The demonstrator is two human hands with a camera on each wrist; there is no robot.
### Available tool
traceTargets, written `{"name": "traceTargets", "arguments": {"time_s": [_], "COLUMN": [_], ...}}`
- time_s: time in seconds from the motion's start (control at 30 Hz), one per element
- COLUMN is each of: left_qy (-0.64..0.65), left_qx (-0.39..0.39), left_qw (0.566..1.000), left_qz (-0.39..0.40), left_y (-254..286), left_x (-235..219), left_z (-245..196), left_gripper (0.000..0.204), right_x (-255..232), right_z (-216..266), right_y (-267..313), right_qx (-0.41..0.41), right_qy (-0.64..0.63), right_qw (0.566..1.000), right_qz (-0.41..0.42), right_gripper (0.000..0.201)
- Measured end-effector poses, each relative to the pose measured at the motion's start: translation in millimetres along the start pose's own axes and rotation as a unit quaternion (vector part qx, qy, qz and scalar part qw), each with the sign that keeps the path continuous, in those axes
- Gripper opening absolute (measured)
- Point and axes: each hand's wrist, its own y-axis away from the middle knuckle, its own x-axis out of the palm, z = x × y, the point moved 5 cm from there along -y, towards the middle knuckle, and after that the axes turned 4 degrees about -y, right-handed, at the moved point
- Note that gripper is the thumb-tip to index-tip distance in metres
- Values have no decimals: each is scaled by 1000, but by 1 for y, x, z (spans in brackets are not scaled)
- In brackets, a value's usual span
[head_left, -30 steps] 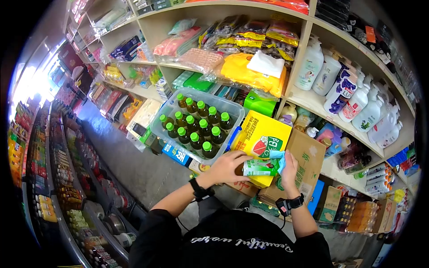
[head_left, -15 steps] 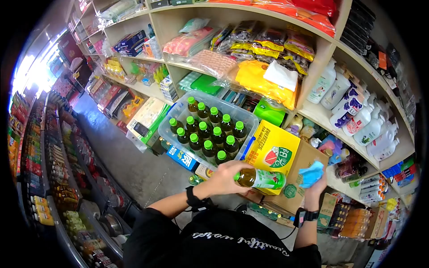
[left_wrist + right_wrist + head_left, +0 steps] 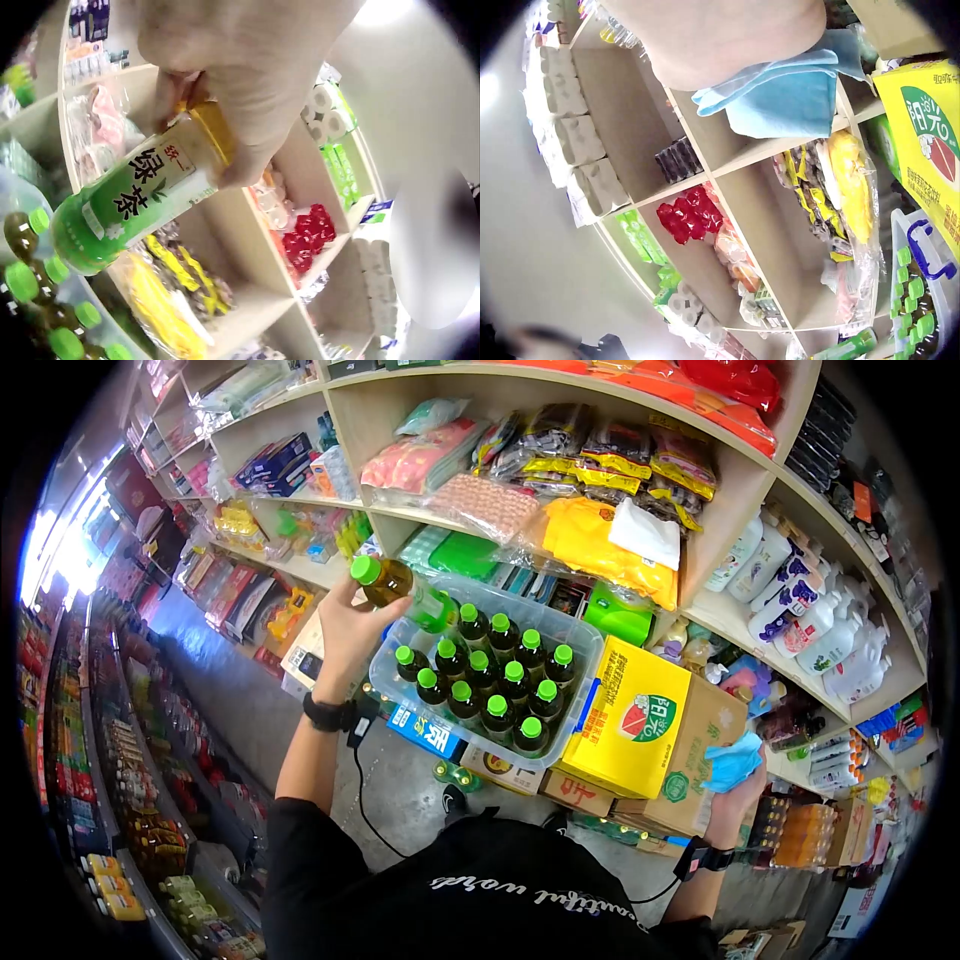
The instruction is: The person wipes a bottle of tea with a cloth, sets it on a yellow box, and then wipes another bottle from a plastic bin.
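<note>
Low at the person's side, the right hand grips a crumpled blue cloth, its fingers curled round it just in front of a brown cardboard box. Next to that box lies a yellow carton, touching a clear plastic crate packed with upright green-capped bottles. The left hand is raised over the crate's far left corner, fingers wrapped round a green tea bottle held tilted, its green cap pointing up and left. Beyond stand wooden shelves stacked with bagged goods, yellow packs and white pump bottles.
</note>
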Motion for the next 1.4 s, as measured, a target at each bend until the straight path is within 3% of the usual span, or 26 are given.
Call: {"name": "traceTargets", "arguments": {"time_s": [0.1, 0.2, 0.33, 0.47, 0.57, 0.67, 0.7, 0.83, 0.93, 1.03, 1.1, 1.27, 1.3, 1.4], "left_qy": [-105, -182, -89, -176, -179, -290, -314, -369, -369, -357, -298, -270, -260, -194], "left_qx": [-3, 13, -22, -38, -26, -28, 0, -11, -2, 15, -36, -66, -41, -108], "left_qw": [994, 983, 995, 977, 973, 938, 935, 907, 905, 898, 913, 908, 903, 877], "left_qz": [6, 32, 50, 111, 146, 189, 165, 204, 214, 256, 276, 312, 340, 426], "left_y": [-20, -29, -33, -29, -25, -16, -10, 1, 1, -8, -25, -31, -26, -6], "left_x": [-5, -5, 6, 26, 39, 45, 45, 49, 51, 51, 46, 55, 63, 93], "left_z": [37, 71, 88, 92, 135, 156, 157, 167, 164, 190, 204, 122, 110, 77], "left_gripper": [45, 48, 48, 49, 56, 66, 69, 65, 62, 60, 57, 48, 45, 43], "right_x": [1, 4, -1, -2, -4, -1, -4, 2, 4, -10, -13, -20, -25, -40], "right_z": [-2, 0, 3, 6, 4, 2, 1, 0, 0, -6, -7, -5, -6, -8], "right_y": [7, 14, 18, 18, 21, 28, 28, 32, 34, 29, 29, 32, 31, 28], "right_qx": [-18, -28, -36, -32, -33, -30, -25, -14, -8, 5, 10, 6, 13, 54], "right_qy": [20, 29, 46, 56, 47, 64, 65, 65, 61, 47, 45, 37, 23, -45], "right_qw": [999, 999, 998, 998, 998, 997, 997, 998, 998, 999, 999, 999, 999, 997], "right_qz": [-21, -29, -23, -22, -33, -22, -21, -20, -28, -18, -10, -32, -31, -7], "right_gripper": [38, 37, 36, 37, 37, 37, 37, 35, 35, 34, 34, 33, 34, 38]}}
